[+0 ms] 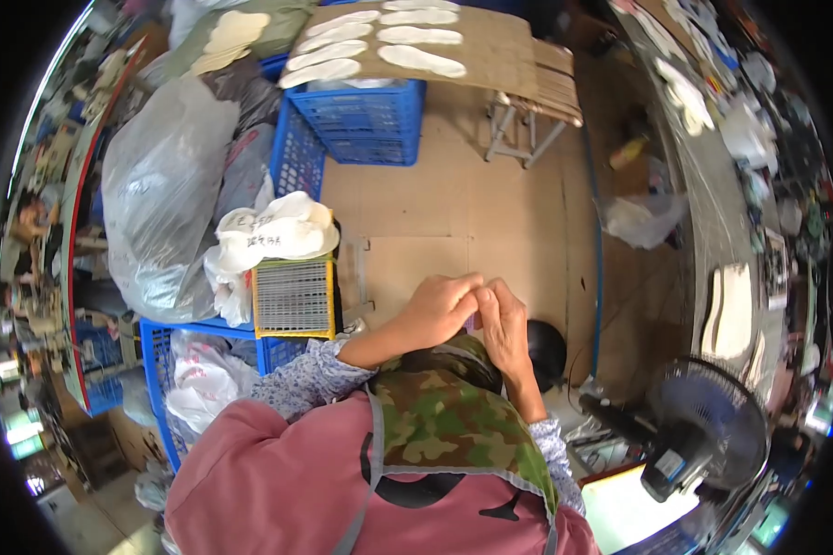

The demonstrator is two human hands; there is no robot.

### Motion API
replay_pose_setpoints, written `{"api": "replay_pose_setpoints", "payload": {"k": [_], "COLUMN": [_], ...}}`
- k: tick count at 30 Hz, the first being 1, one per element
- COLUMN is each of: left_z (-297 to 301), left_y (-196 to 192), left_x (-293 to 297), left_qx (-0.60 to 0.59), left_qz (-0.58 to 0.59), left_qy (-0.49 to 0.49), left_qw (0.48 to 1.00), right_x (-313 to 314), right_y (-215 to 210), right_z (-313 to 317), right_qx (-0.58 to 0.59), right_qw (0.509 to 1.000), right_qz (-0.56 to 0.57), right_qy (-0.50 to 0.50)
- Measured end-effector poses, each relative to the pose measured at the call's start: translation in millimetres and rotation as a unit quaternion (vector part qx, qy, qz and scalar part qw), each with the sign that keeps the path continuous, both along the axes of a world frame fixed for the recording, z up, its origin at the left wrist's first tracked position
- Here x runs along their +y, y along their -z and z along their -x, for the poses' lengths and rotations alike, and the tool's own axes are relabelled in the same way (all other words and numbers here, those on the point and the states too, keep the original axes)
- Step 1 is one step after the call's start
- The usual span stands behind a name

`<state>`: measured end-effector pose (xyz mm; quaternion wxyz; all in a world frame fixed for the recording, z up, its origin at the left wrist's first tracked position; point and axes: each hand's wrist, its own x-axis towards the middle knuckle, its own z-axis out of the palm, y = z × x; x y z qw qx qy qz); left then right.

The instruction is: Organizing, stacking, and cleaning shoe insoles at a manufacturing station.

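My left hand (441,311) and my right hand (503,326) meet in front of my camouflage apron (444,407). Thumbs and fingertips of both are pinched together, touching each other. A small purple bit shows between them, too little of it to name. Left of my hands, a stack of white insoles (292,231) with dark writing lies on a yellow-framed rack (293,296). Farther off, white insoles (423,61) lie in two rows on a brown board (500,46).
Blue crates (370,120) stand under the board and at the left, beside large plastic bags (162,185). A metal-legged stool (528,129) supports the board's right end. To the right are a long bench (703,203) with more insoles (727,310) and a black fan (708,425).
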<state>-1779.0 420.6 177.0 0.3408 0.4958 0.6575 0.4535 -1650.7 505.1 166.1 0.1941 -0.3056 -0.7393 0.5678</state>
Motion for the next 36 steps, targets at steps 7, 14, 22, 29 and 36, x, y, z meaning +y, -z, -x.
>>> {"api": "replay_pose_setpoints", "payload": {"k": [7, 14, 22, 29, 36], "left_z": [12, 10, 20, 3, -25], "left_y": [22, 37, 43, 48, 47], "left_x": [-23, -33, -31, -1, 50], "left_qx": [0.056, 0.011, 0.049, 0.011, -0.069], "left_qz": [-0.041, -0.058, 0.017, -0.021, 0.015], "left_qy": [0.001, -0.060, -0.060, 0.009, 0.038], "left_qw": [0.998, 0.996, 0.997, 1.000, 0.997], "right_x": [-20, -32, -31, -10, 39], "right_y": [23, 25, 38, 38, 42], "right_z": [15, 35, 36, 26, -20], "right_qx": [0.071, 0.012, -0.035, 0.034, 0.101], "right_qw": [0.975, 0.982, 0.994, 0.937, 0.927], "right_qz": [0.210, 0.184, 0.106, 0.320, 0.348], "right_qy": [-0.009, 0.039, -0.009, 0.138, 0.097]}}
